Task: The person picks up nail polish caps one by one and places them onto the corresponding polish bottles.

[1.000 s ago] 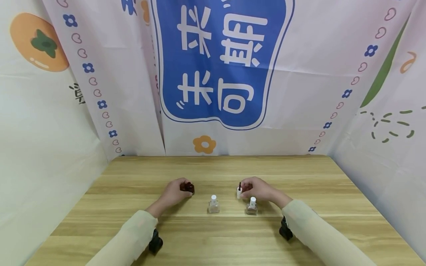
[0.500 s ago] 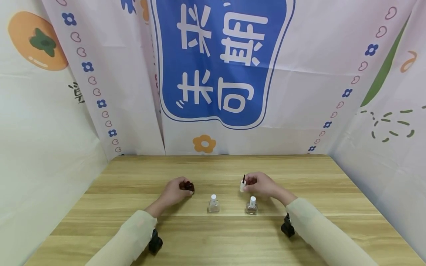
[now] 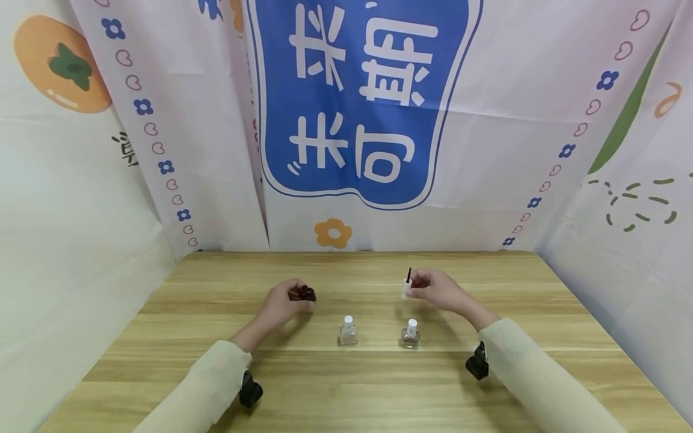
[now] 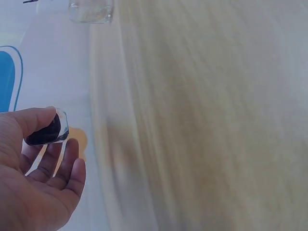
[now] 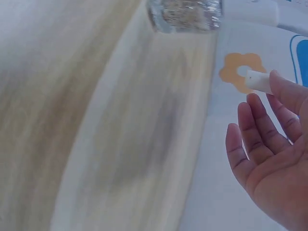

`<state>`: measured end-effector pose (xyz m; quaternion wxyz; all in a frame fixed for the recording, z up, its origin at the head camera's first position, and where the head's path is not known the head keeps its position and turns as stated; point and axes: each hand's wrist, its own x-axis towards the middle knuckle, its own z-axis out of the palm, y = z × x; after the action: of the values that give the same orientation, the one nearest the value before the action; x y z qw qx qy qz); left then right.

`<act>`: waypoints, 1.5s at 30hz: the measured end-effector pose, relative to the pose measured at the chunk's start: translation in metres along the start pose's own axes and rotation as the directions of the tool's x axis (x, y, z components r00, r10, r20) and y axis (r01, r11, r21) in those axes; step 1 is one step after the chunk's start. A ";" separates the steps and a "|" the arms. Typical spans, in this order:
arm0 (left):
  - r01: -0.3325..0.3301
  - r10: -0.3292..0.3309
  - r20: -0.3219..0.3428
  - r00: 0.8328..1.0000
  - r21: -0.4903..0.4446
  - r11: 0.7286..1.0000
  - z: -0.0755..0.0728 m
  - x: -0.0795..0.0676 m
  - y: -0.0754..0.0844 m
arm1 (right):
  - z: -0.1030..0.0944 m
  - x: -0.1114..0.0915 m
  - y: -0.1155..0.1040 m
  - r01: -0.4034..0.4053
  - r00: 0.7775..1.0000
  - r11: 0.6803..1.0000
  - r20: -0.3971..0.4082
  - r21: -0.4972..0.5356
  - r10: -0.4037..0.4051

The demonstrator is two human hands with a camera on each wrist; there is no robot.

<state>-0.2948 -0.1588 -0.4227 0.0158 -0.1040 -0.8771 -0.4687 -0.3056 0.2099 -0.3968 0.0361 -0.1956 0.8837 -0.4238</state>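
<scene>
Between thumb and fingers, my left hand (image 3: 283, 304) pinches a small dark nail polish bottle (image 3: 307, 293), held above the table. In the left wrist view the glass bottle (image 4: 45, 132) looks nearly black, clear at one edge. My right hand (image 3: 440, 291) pinches a white nail polish cap (image 3: 407, 288) with its dark brush (image 3: 409, 275) pointing up. The right wrist view shows the cap (image 5: 258, 81) by the thumb; the brush is hidden there. Two capped nail polish bottles stand upright nearer the person: a clear one (image 3: 349, 334) and a slightly darker one (image 3: 411, 337).
The wooden table (image 3: 346, 391) ends at a printed cloth backdrop (image 3: 216, 204). Cloth also hangs along the left and right sides. Black wrist cameras sit below the left sleeve (image 3: 197, 385) and the right sleeve (image 3: 541, 379).
My right hand has moved away from the person and to the right with the cap and brush, leaving the nearby bottle. My left hand has shifted slightly farther away with the dark bottle.
</scene>
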 end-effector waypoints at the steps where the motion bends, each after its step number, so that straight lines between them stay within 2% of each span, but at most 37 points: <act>1: -0.004 0.004 -0.004 1.000 -0.005 1.000 -0.001 0.000 0.002 | -0.002 -0.001 -0.001 -0.003 1.000 1.000 -0.004 0.001 0.003; 15: -0.029 0.030 0.002 1.000 -0.048 0.998 -0.003 -0.005 0.018 | -0.017 -0.008 -0.024 -0.023 1.000 0.996 -0.016 0.081 0.025; 21: -0.056 0.057 0.006 0.998 -0.072 0.996 -0.002 -0.008 0.026 | -0.018 -0.012 -0.036 0.025 1.000 0.994 -0.013 0.107 -0.023; 30: -0.070 0.072 0.014 0.997 -0.127 0.989 -0.001 -0.019 0.044 | -0.013 -0.019 -0.055 0.054 0.998 0.991 0.003 0.123 -0.055; 35: -0.106 0.110 0.020 0.994 -0.142 0.984 0.002 -0.025 0.053 | -0.008 -0.024 -0.066 0.089 0.995 0.986 0.020 0.139 -0.093; 40: -0.121 0.130 0.045 0.991 -0.166 0.979 0.006 -0.031 0.060 | -0.002 -0.026 -0.073 0.140 0.988 0.983 0.045 0.118 -0.146; 45: -0.120 0.137 0.067 0.988 -0.208 0.971 0.010 -0.036 0.065 | 0.002 -0.030 -0.079 0.156 0.984 0.982 0.065 0.108 -0.163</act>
<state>-0.2463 -0.1216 -0.3793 0.0000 -0.1806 -0.8160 -0.5492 -0.2530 0.1756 -0.3409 0.0446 -0.2791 0.8403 -0.4625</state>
